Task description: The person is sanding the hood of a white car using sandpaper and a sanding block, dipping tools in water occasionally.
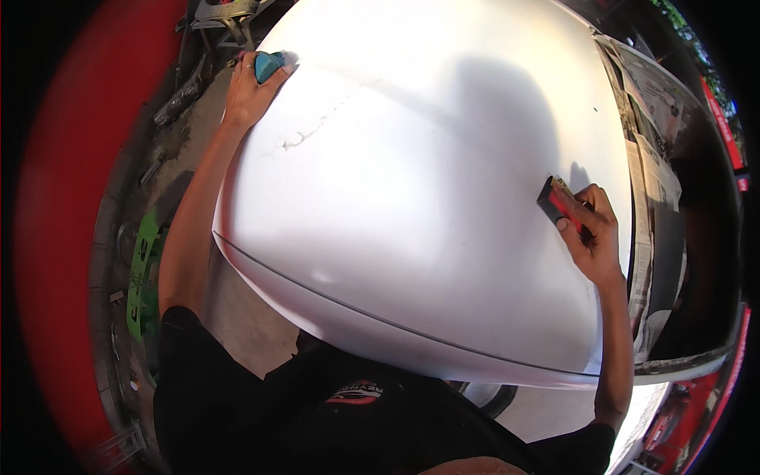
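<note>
A white car hood (380,206) spreads out beneath both my arms. At its far left edge my left hand (252,91) is closed around a teal sponge-like piece (269,66), which rests against the panel. My right hand (594,229) grips a red and black block (559,199), probably a sanding block, over the right part of the hood; whether it touches the surface is hard to tell. Small irregular marks (294,140) run along the hood near my left forearm.
Newspaper sheets (653,190) cover the windshield area along the hood's right side. A dark gap (380,319) separates hood and fender on the near side. To the left are a green part (142,273) on the ground and a red wall (71,198).
</note>
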Demonstrator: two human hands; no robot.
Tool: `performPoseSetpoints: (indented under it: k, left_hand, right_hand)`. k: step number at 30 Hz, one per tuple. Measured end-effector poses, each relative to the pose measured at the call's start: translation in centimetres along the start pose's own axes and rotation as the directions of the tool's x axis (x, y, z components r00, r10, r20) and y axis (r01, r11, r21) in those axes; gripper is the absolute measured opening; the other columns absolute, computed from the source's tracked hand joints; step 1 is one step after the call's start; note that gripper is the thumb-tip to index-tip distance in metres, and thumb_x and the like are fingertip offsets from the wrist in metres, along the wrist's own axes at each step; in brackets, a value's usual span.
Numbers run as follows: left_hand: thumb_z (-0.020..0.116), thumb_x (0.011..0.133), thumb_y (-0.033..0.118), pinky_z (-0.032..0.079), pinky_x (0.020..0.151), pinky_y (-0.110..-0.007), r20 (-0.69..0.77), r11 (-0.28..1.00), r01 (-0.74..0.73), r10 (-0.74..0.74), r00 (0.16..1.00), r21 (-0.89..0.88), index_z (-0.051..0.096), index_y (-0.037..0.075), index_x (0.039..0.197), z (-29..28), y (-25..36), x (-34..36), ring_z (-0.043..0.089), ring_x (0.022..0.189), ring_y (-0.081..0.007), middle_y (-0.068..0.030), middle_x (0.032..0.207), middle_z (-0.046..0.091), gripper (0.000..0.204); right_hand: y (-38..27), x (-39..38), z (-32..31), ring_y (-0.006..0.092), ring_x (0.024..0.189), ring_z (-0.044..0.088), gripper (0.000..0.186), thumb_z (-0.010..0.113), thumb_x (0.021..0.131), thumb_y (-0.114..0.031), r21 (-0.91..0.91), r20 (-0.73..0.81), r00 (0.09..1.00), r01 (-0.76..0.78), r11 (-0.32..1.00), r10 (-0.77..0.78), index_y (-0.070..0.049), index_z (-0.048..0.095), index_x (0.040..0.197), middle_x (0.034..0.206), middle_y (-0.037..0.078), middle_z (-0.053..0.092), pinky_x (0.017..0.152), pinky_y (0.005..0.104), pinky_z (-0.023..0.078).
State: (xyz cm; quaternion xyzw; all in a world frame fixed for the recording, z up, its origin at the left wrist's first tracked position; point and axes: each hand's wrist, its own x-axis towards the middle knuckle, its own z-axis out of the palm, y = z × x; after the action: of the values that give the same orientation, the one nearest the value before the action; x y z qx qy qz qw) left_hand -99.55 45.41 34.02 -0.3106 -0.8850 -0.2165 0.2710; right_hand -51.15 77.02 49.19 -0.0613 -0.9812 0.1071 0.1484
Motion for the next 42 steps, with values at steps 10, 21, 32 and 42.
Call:
performPoseSetpoints:
  k: [10, 21, 32, 42]
  left_hand:
    - [0.061, 0.098, 0.059, 0.049, 0.093, -0.042, 0.067, 0.666, 0.24, -0.275, 0.959, -0.706, 0.062, -0.001, 0.121, 0.8, 1.6, 0.2, 0.064, 0.101, -0.029, -0.0193, 0.107, 0.066, 0.064]
    - [0.075, 0.087, 0.053, 0.048, 0.103, -0.039, 0.131, 0.764, 0.274, -0.245, 0.961, -0.585, 0.059, 0.0, 0.135, -0.9, 0.8, -0.4, 0.064, 0.119, -0.0312, -0.0219, 0.126, 0.066, 0.074]
    - [0.083, 0.081, 0.046, 0.052, 0.099, -0.045, 0.204, 0.823, 0.196, -0.099, 0.974, -0.533, 0.061, -0.008, 0.131, -0.1, 1.6, 1.8, 0.067, 0.114, -0.0373, -0.0262, 0.121, 0.069, 0.076]
    - [0.077, 0.085, 0.057, 0.039, 0.115, -0.047, 0.208, 0.808, -0.308, 0.459, 0.864, -0.503, 0.048, 0.001, 0.149, -1.3, 37.2, 0.0, 0.043, 0.137, -0.0375, -0.0209, 0.144, 0.05, 0.09]
  right_hand:
    - [-7.7, 33.5, 19.3, 0.0228, 0.091, 0.061, 0.034, 0.064, 0.093, -0.037, -0.209, -0.024, 0.906, 0.409, 0.888, -0.423, -0.024, 0.077, 0.122, 0.096, 0.007, 0.06, 0.078, 0.0391, 0.054]
    - [-12.1, 32.5, 19.7, 0.0265, 0.114, 0.058, 0.041, 0.059, 0.1, -0.049, -0.191, 0.111, 0.96, 0.274, 0.943, -0.257, -0.026, 0.073, 0.131, 0.113, 0.008, 0.064, 0.098, 0.0422, 0.051]
    - [-0.3, 3.5, 2.5, 0.0263, 0.102, 0.059, 0.04, 0.059, 0.102, -0.042, -0.226, 0.017, 0.999, -0.044, 0.973, 0.049, -0.024, 0.068, 0.137, 0.102, 0.009, 0.06, 0.086, 0.0401, 0.053]
    - [7.4, 1.6, 0.2, 0.0287, 0.102, 0.063, 0.043, 0.05, 0.106, -0.043, -0.009, -0.625, 0.696, -0.459, 0.888, 0.353, -0.022, 0.062, 0.141, 0.104, 0.013, 0.062, 0.086, 0.0428, 0.053]
